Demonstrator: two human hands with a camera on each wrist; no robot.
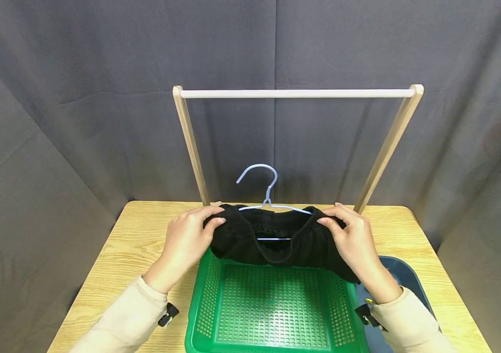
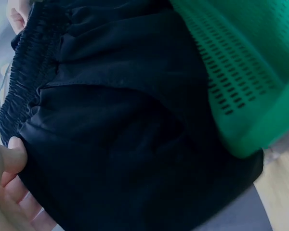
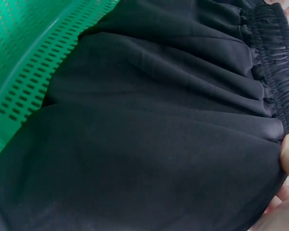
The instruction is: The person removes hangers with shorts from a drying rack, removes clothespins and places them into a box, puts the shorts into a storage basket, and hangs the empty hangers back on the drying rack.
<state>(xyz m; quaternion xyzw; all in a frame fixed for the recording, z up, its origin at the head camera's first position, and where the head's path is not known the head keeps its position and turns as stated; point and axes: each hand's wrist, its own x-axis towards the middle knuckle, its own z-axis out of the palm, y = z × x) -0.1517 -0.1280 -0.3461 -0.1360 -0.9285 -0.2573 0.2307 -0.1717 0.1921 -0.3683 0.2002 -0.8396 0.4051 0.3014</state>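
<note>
Left hand [image 1: 188, 233] and right hand [image 1: 356, 236] are both pinching this black garment [image 1: 233, 240] mid-frame, pale-blue hanger [image 1: 268, 195] poking outta its waistband [image 2: 32, 72], green basket [image 1: 272, 306] bottom centre.

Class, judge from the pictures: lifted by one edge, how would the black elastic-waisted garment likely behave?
The black elastic-waisted garment would probably flop, since its cloth drapes in soft folds between the left hand and right hand. Its gathered waistband looks stretchy, so it may give when pulled. The blue hanger inside its waist might shift.
</note>
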